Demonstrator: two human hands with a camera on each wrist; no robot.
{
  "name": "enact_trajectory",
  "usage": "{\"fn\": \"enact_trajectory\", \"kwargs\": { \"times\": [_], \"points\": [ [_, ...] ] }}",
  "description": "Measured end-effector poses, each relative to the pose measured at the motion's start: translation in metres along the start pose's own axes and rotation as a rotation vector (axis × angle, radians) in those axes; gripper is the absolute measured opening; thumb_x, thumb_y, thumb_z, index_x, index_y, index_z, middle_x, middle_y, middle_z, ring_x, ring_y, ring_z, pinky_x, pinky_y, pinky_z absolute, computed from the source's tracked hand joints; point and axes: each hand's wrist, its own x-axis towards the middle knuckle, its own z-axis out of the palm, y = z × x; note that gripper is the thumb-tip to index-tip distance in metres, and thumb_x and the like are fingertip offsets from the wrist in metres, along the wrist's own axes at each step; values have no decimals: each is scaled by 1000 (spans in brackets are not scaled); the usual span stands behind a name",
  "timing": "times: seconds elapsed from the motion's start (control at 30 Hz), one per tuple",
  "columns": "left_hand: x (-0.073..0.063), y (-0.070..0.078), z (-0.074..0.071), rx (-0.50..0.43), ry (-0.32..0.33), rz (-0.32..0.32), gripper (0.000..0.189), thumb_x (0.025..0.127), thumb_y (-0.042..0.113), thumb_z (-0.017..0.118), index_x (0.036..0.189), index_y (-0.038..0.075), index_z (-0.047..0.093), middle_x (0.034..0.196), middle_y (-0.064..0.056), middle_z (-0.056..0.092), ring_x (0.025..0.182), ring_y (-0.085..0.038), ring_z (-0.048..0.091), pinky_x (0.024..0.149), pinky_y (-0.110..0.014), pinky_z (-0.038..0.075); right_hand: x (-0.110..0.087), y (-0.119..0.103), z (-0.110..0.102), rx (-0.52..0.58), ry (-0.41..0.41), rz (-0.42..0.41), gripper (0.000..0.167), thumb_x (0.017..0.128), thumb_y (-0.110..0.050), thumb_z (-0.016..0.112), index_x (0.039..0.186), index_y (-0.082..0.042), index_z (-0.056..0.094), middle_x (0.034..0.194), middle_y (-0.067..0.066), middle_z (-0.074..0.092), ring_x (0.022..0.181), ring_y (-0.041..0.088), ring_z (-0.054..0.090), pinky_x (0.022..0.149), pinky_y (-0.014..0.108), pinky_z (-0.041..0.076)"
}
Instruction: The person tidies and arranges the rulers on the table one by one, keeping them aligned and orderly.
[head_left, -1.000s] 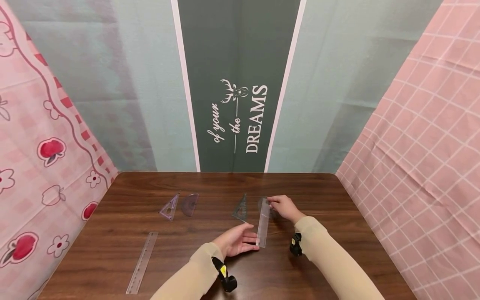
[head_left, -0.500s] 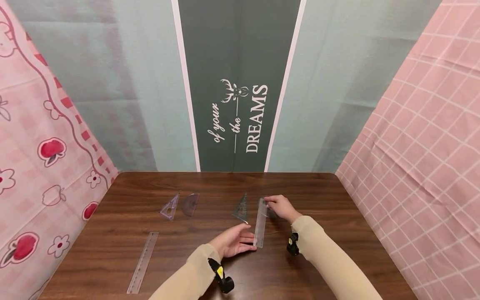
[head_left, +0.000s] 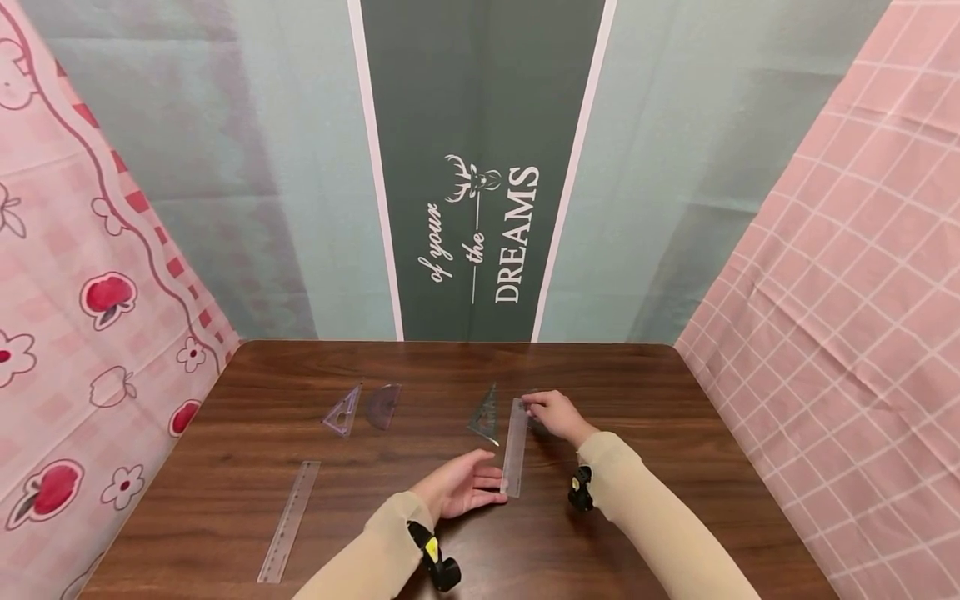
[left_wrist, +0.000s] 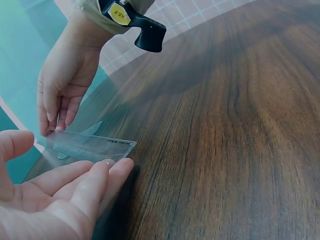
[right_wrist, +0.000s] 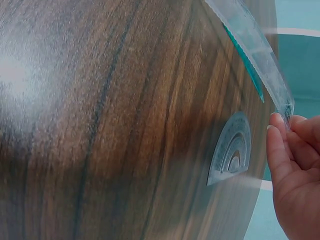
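Observation:
A clear ruler [head_left: 514,450] is held up over the table, its length running from the near side to the far side. My right hand [head_left: 557,412] pinches its far end between thumb and fingers, as the right wrist view shows. At the near end, my left hand [head_left: 461,483] has its fingers extended against the ruler, and the thumb stands apart from it. Just left of the ruler lies a dark translucent set square [head_left: 486,417]. A clear protractor [right_wrist: 232,147] lies on the table by my right hand, mostly covered by that hand in the head view.
Farther left on the brown wooden table [head_left: 600,550] lie a purple set square [head_left: 343,412] and a purple protractor [head_left: 385,407]. A second clear ruler [head_left: 290,521] rests at the front left. Patterned cloths hang behind the table and along both sides.
Both hands and the ruler have shifted slightly left together, toward the dark set square. The things lying on the table stay where they were.

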Motion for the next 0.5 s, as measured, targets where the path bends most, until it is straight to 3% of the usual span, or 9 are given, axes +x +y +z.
{"fn": "enact_trajectory", "kwargs": {
  "times": [0.5],
  "points": [
    [-11,0,-8,9,-11,2,60,96,27,37,127,-24,33,118,-32,52,108,-45,54,96,-40,43,-1,-13,8,19,-28,-24,26,91,3,51,112,7,64,102,17,66,83,21,63,71,32,52]
  ]
}}
